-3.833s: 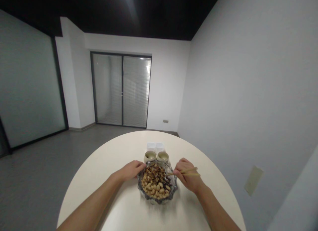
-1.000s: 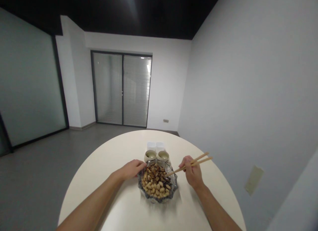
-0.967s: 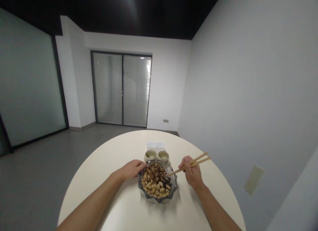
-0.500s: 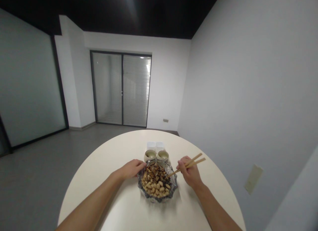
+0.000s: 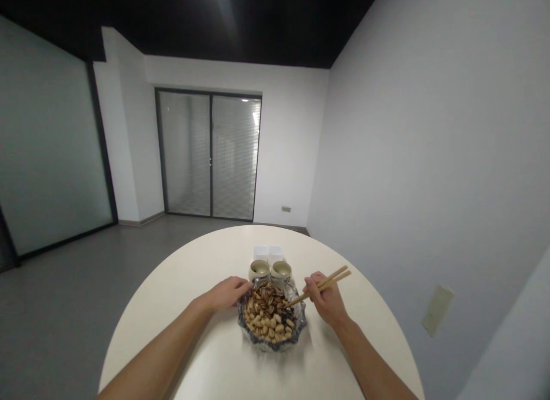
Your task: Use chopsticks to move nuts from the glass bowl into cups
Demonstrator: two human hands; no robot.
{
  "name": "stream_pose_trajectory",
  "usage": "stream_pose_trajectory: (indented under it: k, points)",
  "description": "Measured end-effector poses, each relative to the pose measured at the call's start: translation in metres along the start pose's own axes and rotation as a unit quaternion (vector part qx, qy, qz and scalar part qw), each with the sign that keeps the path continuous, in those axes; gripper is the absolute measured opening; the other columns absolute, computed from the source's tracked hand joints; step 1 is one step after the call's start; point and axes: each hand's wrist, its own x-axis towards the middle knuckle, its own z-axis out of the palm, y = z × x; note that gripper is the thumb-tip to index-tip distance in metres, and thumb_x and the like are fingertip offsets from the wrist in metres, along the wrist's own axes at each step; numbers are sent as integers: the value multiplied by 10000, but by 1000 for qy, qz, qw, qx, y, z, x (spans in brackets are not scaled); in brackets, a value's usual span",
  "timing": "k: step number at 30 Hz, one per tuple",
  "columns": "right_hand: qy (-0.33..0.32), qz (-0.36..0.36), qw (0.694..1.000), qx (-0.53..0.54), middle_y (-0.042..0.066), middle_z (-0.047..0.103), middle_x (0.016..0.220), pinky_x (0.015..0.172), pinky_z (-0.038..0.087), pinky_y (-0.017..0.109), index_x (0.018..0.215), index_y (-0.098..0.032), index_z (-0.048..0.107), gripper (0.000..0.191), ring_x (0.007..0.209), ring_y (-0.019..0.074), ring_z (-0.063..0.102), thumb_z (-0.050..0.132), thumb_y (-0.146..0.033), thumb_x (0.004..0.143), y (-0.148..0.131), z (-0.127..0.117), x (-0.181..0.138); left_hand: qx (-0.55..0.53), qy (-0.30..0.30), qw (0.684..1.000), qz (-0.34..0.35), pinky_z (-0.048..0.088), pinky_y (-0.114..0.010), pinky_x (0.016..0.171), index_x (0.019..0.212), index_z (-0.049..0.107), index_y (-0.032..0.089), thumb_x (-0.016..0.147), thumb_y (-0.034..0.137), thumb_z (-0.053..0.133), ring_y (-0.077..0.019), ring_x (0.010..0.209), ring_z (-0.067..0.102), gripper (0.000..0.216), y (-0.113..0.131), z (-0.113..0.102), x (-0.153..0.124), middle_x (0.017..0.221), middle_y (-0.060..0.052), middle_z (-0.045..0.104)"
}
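Observation:
A glass bowl [image 5: 256, 341] with a scalloped rim stands on the round white table [image 5: 206, 262]. It holds striped dark seeds at the back and pale nuts at the front. My left hand [image 5: 226, 293] rests with curled fingers against the bowl's left rim. My right hand [image 5: 325, 297] grips a pair of wooden chopsticks [image 5: 326, 283], whose tips point down into the bowl's right side among the seeds. Just behind the bowl sit two small round cups [image 5: 270, 269].
Two small white containers [image 5: 267, 253] stand behind the cups. The table's curved edge runs close on both sides, with grey floor to the left and a white wall to the right. Glass doors with blinds [image 5: 210, 156] stand at the far end.
My right hand has shifted slightly left toward the bowl, bringing the chopsticks lower and closer in. The left hand has stayed at the rim.

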Motion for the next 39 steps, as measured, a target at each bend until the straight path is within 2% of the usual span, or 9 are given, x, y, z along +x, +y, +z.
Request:
stream_pose_trajectory:
  k: [5, 9, 16, 23, 28, 34, 39]
  points:
    - [27, 13, 999, 35, 5, 523, 564, 502, 412, 259, 600, -195, 604, 463, 519, 141, 520, 425, -382, 983, 0, -1, -1, -13, -6, 1000, -6, 402, -240, 557, 844, 671, 120, 865, 660, 333, -157, 630, 520, 638, -1, 1, 0, 735, -46, 619]
    - [89, 21, 993, 70, 0, 498, 548, 450, 396, 250, 591, -187, 610, 486, 470, 128, 495, 422, -409, 981, 2, -2, -1, -19, -6, 1000, -16, 395, -231, 517, 848, 667, 117, 858, 676, 332, -151, 601, 515, 652, -2, 1, 0, 716, -41, 601]
    - [160, 12, 985, 61, 1, 525, 543, 511, 431, 263, 649, -192, 644, 435, 524, 149, 528, 430, -368, 984, -4, 4, 1, -8, -3, 1000, -4, 404, -234, 554, 840, 677, 118, 877, 637, 322, -155, 635, 525, 630, 1, -1, -2, 728, -46, 618]
    - [120, -51, 991, 16, 3, 597, 567, 644, 438, 303, 723, -210, 678, 346, 603, 168, 550, 465, -306, 977, -14, 20, 6, 0, -4, 1000, -1, 402, -240, 561, 824, 675, 121, 873, 646, 315, -155, 626, 517, 638, 3, -1, -2, 710, -42, 606]
    - [91, -67, 994, 7, -3, 600, 571, 657, 419, 311, 689, -209, 662, 368, 581, 160, 532, 468, -327, 979, -18, 28, 12, -25, -11, 999, -25, 388, -235, 503, 875, 676, 125, 857, 657, 326, -157, 606, 505, 637, 3, 0, -2, 724, -42, 595]
    - [99, -68, 993, 21, -2, 585, 586, 701, 421, 330, 704, -212, 660, 419, 625, 168, 551, 390, -313, 1008, -13, 21, 11, 10, -1, 1000, -6, 401, -234, 567, 836, 685, 125, 881, 628, 321, -156, 640, 524, 622, 4, -3, -2, 739, -50, 628]
    - [105, -51, 993, 18, 17, 587, 605, 702, 435, 340, 669, -215, 657, 490, 664, 188, 548, 347, -369, 1017, -1, 11, 7, 5, -2, 1000, -10, 396, -234, 554, 850, 686, 126, 880, 641, 319, -155, 625, 524, 633, 3, -2, -3, 732, -47, 638]
